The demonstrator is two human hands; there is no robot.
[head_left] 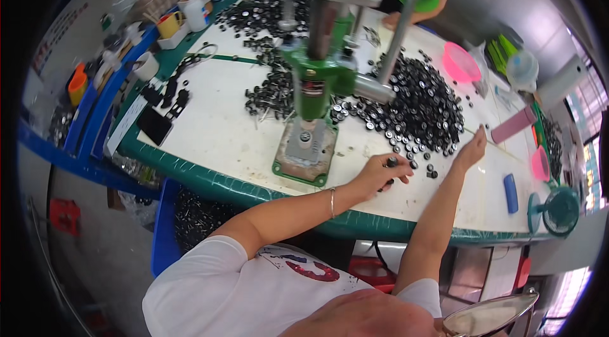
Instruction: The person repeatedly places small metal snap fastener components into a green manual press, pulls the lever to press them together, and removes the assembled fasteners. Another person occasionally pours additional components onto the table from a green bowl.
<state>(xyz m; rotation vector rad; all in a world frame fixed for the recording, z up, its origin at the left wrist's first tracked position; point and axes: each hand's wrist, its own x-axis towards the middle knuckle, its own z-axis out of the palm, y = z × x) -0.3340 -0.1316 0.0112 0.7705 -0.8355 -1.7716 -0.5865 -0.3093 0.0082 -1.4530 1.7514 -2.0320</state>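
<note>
Toward the left of the tabletop (pixel 212 128), a scatter of dark pieces (pixel 263 15) trails forward to a clump beside the press, thin pale pins (pixel 265 115) showing at its near edge. Next stands the green hand press (pixel 312 99), column upright, lever (pixel 403 23) slanting up and rightward; whether a piece sits under its ram, I can't make out. Right of its base, apart from it, the left hand (pixel 382 175) has its fingers clamped on black parts (pixel 392 162), at least two by the look of it. They're small and squat, with no clear long axis from where I stand, and which way their faces point is lost to blur. Just beyond, the big heap (pixel 425 105) lies loose, many pale centres facing up, others tipped anyhow. I'd judge plenty is left to handle, though nothing tells me which heap is finished. Farthest right, near the pink bottle (pixel 514 124), the right hand (pixel 471 152) is raised; whether its fingers are apart or pinching something, I can't tell.
</note>
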